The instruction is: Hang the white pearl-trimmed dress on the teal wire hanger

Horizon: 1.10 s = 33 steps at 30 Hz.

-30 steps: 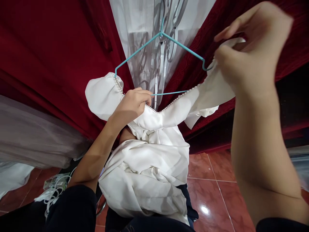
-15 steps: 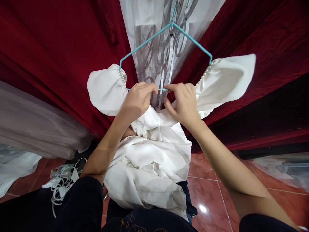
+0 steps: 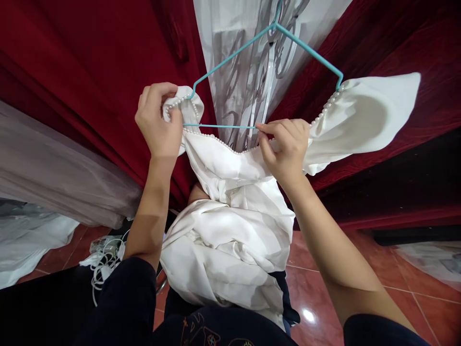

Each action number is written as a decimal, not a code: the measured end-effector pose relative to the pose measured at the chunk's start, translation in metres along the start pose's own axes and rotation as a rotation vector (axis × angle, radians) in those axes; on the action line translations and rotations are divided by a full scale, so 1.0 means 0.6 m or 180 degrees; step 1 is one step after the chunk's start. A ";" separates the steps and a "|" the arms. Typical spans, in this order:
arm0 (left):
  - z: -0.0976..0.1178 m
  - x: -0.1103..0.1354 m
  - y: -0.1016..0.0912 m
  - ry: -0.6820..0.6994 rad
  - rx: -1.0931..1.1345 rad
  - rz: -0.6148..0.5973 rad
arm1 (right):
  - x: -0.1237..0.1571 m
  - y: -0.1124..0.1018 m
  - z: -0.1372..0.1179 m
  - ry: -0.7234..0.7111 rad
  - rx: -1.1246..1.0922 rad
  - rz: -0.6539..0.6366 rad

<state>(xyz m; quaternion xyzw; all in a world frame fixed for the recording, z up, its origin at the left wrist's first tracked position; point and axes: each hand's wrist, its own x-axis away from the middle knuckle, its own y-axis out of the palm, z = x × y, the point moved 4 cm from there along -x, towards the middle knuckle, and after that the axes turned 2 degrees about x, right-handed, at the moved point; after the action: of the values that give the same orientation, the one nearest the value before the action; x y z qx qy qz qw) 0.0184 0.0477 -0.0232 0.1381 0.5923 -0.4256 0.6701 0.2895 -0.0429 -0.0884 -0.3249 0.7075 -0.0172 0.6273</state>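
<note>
A white dress (image 3: 230, 221) with a pearl-beaded neckline hangs from a light-blue hanger (image 3: 234, 50), its skirt heaped over my lap. At the left end of the hanger, my left hand (image 3: 160, 117) grips the pearl-edged left sleeve, thumb below and fingers above. My right hand (image 3: 284, 142) pinches the hanger's thin lower bar near its middle, just above the neckline. The right sleeve (image 3: 374, 110) spreads out from the hanger's right shoulder. Part of the left sleeve is hidden behind my left fingers.
Red curtains (image 3: 101, 62) hang on both sides, with white ornate metalwork (image 3: 266, 86) between them. White cables (image 3: 104, 264) lie bundled at the lower left, by a black surface (image 3: 39, 302). Pale sheer fabric (image 3: 54, 163) hangs at left above red floor tiles (image 3: 309, 278).
My left hand has left the hanger's lower bar, moved left and taken hold of the left sleeve, now bunched inward. My right hand stays on the bar. The view has shifted slightly.
</note>
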 end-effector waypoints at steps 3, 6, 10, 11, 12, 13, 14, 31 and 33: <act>-0.034 -0.023 -0.008 -0.0235 0.0067 0.0064 | -0.005 -0.009 0.003 0.0030 -0.0017 -0.0035; -0.063 -0.035 -0.036 -0.0438 -0.0177 0.0112 | -0.008 -0.017 0.005 0.0079 -0.0050 -0.0095; -0.100 -0.015 -0.052 -0.0779 -0.0163 -0.0981 | -0.010 -0.024 0.004 0.0143 -0.0058 -0.0125; -0.101 -0.002 -0.048 -0.0780 -0.0094 -0.1311 | -0.010 -0.024 0.003 0.0173 -0.0060 -0.0135; -0.096 0.014 -0.043 -0.0657 0.0023 -0.1590 | -0.010 -0.022 0.003 0.0207 -0.0062 -0.0151; -0.085 0.032 -0.035 -0.0440 0.0175 -0.1797 | -0.010 -0.020 0.003 0.0244 -0.0058 -0.0166; -0.067 0.051 -0.025 -0.0176 0.0331 -0.1924 | -0.010 -0.017 0.002 0.0277 -0.0053 -0.0183; 0.090 0.071 0.060 0.0760 0.0715 -0.1203 | -0.036 -0.080 0.005 0.0070 0.0232 0.0425; 0.088 0.068 0.054 0.0831 0.0712 -0.1170 | -0.050 -0.104 0.035 0.0202 0.0536 0.0855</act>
<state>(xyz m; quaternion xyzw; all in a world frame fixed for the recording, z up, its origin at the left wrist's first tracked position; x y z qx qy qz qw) 0.0751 0.0143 -0.0569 0.1553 0.6382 -0.5818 0.4798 0.3355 -0.0693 -0.0394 -0.1730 0.7601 -0.0028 0.6264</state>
